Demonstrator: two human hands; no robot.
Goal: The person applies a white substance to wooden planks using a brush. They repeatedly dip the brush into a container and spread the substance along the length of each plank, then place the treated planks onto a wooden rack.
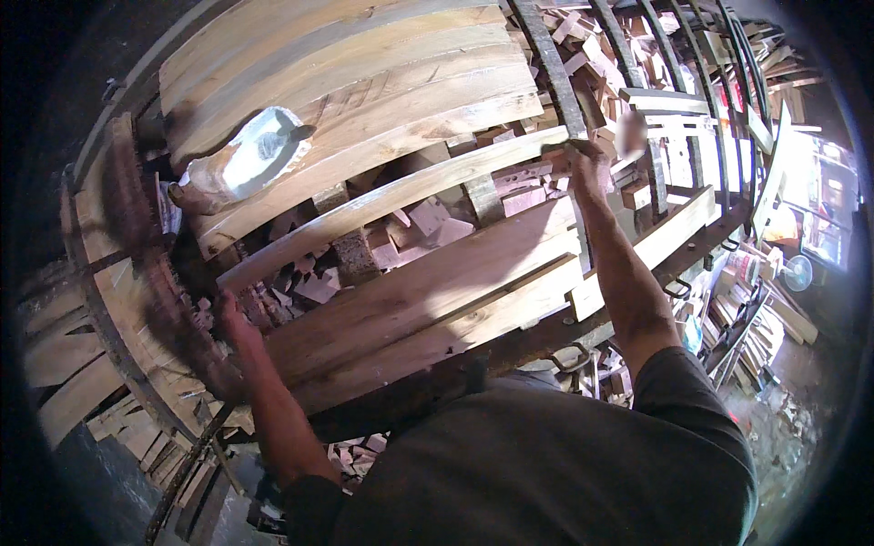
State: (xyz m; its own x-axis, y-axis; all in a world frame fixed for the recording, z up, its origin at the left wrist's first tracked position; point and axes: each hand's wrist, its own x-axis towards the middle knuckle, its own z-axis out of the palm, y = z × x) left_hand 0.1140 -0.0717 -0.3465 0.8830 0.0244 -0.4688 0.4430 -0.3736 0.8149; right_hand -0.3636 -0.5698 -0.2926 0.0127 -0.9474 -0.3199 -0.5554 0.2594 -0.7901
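Observation:
A narrow wooden board (401, 200) lies slantwise across dark metal bars between my two hands. My right hand (587, 168) is closed around its right end. At the board's left end my left hand (238, 318) grips the tip, its fingers partly in shadow. Beyond the narrow board, several wide planks (364, 82) lie side by side. On them rests a cut-open white plastic container (264, 150), with a whitish coating inside. Closer to me, another pair of planks lies parallel, the nearer plank (455, 338) along the frame's front edge.
Dark metal bars (551, 68) of the rack run away from me, with wood offcuts (428, 218) heaped beneath. A shorter board (674, 232) lies at the right. Along the left runs a curved-looking frame edge (114, 337). More scrap wood (760, 332) covers the floor at right.

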